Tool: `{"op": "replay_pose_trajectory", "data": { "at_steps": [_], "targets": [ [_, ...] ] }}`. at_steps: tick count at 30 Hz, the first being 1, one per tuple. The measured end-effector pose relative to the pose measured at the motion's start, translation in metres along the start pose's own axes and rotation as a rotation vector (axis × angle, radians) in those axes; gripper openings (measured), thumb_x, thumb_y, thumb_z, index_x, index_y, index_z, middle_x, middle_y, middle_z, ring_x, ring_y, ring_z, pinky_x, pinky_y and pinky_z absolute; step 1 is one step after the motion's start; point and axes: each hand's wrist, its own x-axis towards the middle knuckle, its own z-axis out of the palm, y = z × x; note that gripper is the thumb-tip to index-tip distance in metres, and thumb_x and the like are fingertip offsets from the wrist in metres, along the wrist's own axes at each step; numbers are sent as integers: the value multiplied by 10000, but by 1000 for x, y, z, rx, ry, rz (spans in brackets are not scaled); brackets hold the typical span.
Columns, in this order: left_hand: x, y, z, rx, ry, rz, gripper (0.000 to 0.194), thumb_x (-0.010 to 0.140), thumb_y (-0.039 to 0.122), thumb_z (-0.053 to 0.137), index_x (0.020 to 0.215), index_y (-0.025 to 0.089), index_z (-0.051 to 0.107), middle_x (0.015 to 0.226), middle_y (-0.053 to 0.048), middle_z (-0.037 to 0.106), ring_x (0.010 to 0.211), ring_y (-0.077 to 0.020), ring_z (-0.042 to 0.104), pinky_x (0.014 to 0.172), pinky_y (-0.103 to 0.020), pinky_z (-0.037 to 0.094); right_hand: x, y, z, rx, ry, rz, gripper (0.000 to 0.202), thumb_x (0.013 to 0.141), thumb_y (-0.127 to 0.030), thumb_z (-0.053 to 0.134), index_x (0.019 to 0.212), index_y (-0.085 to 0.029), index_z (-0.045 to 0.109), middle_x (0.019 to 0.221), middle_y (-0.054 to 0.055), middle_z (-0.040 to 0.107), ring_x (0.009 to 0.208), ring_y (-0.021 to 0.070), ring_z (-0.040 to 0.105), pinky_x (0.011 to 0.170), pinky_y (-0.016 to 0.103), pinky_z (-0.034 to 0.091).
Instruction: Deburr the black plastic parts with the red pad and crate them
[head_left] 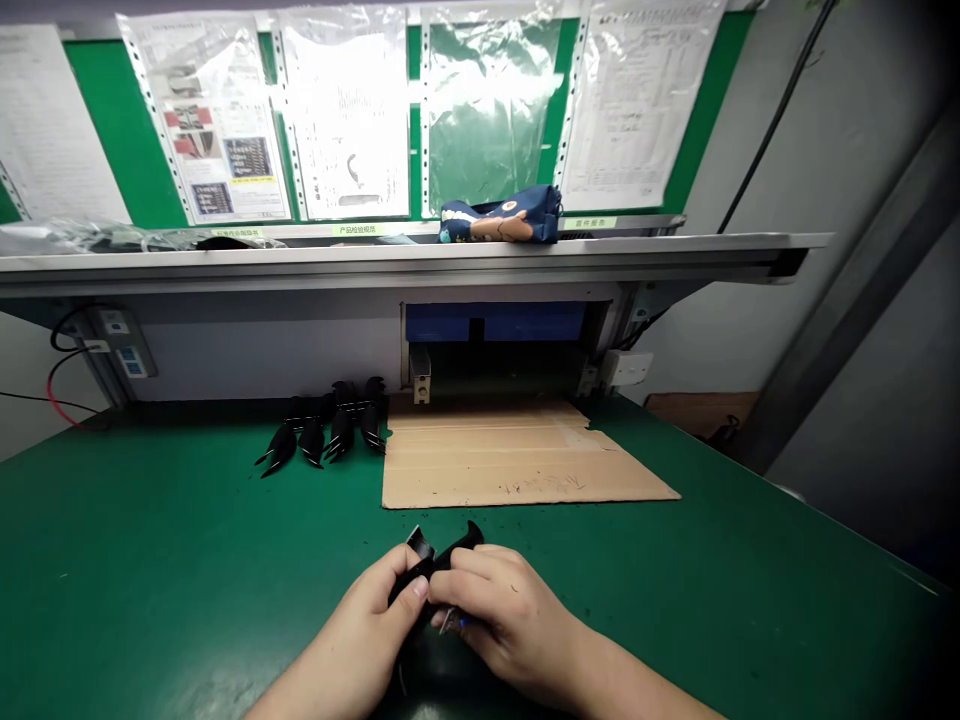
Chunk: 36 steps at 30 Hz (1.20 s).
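Left hand (375,610): closing its fingers (414,588) round the near/left end of a black plastic part (442,552), thumb pressing on top.
Right hand (499,610): curling over the same part from the right; fingers wrapped shut, also pinching a small silvery-blue tool (452,622) w/ just its tip poking out below.
Part location: sitting low centre, just above the green desk (150,560), betw. both hands; whether it's touching the mat, can't tell.
Long axis: running lower-left to upper-right, the rounded tip and a squared-off tab sticking up and away from the person, past the fingertips.
Nearer hand: both are gripping it; left is covering the near end, right the middle and underside.
Spare parts (330,425): lying in a black cluster far-left on desk, well apart from hands.
Cardboard sheet (510,455): lying flat beyond the hands, near but not touching.
Shelf (390,255): carrying a blue pouch (502,218).
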Motion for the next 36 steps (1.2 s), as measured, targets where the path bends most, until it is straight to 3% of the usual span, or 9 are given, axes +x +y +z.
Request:
{"op": "replay_pose_trajectory", "data": {
  "at_steps": [5,10,17,24,30,36],
  "targets": [
    [-2,5,-1,-18,-175,-63,350,928,472,427,914,140,537,681,21,441,602,-110,376,560,-218,324,-1,4,-6,64,56,45,187,1021,-346,422,978,-212,545,760,-2,536,639,150,456,616,265,311],
    [-2,6,-4,55,-90,-53,360,938,466,414,904,142,569,711,19,453,622,-109,410,576,-217,333,1,2,-15,108,-13,210,161,1026,-354,393,1071,-220,470,900,13,545,749,168,478,658,266,340],
    [-4,10,-8,125,-101,-76,329,947,418,406,986,165,613,726,31,454,618,-99,384,599,-215,326,4,9,-20,-216,-85,128,436,1066,-413,143,1077,-233,540,809,30,468,732,200,408,684,317,292],
    [-8,18,-7,144,-154,-127,305,943,397,414,904,164,607,707,39,474,632,-103,408,632,-212,334,5,2,-23,-467,-132,121,684,918,-733,162,1050,-195,562,856,58,448,779,236,394,720,355,297],
    [-10,21,-9,74,-251,-68,303,936,384,427,940,150,619,841,6,555,730,-131,423,680,-221,357,5,6,-17,-562,-91,110,736,909,-728,63,883,-196,572,790,41,431,727,220,386,668,337,261],
    [-10,16,-10,186,-222,-30,295,941,363,409,949,165,627,963,-5,611,863,-181,488,755,-247,384,3,8,-12,-565,-91,93,722,923,-708,41,778,-196,529,727,26,430,666,202,368,620,317,218]
  ]
}}
